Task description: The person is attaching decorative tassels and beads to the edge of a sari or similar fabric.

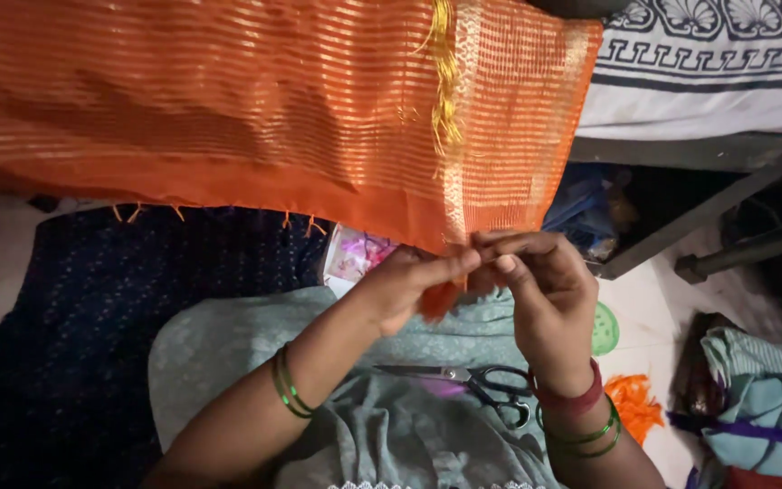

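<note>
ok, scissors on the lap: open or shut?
Shut. The scissors lie flat, blades together in one point, black handles side by side.

The orange cloth [255,109] runs off the top and left edges, so its full spread cannot be told. Below its lower hem, the left hand [405,285] and right hand [545,299] cover the corner they pinch (the fingertips hide what lies between them). Under that cloth, a pink-printed packet [355,254] shows only partly, and the right wrist hides part of the scissors' [481,385] handles.
</note>
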